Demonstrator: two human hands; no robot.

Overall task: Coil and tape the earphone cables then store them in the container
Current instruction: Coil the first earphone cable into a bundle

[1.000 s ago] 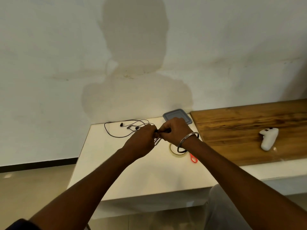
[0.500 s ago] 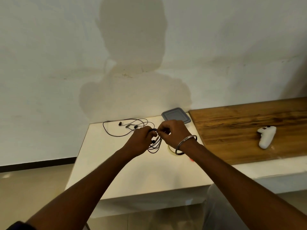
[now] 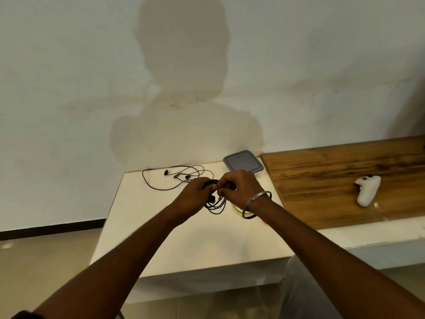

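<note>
Earphone cable (image 3: 215, 204) hangs as a bundle of black loops straight below the spot where my two hands meet, held clear above the white surface (image 3: 184, 238). I see the left hand (image 3: 194, 196) closed around the top of the coil from the left, and the right hand (image 3: 239, 189) pinching it from the right, with its fingers (image 3: 222, 184) almost touching those of the left. So both sets of fingers are clenched on the same bundle, and the loops droop toward me from that shared grip, their long axis running downward.

What the next move turns on, I judge, is the tape roll (image 3: 236, 209): it lies on the surface just beneath the right wrist, mostly hidden behind the bangle (image 3: 255, 204), so the right hand is far nearer to it than the left. Letting go with the right while the left keeps the coil pinched looks the natural way.

A second earphone cable (image 3: 161, 184) lies loose and uncoiled on the surface beyond the left fingers. The container (image 3: 242, 163), its grey lid on, sits beyond the right fingers, at the far edge.
</note>
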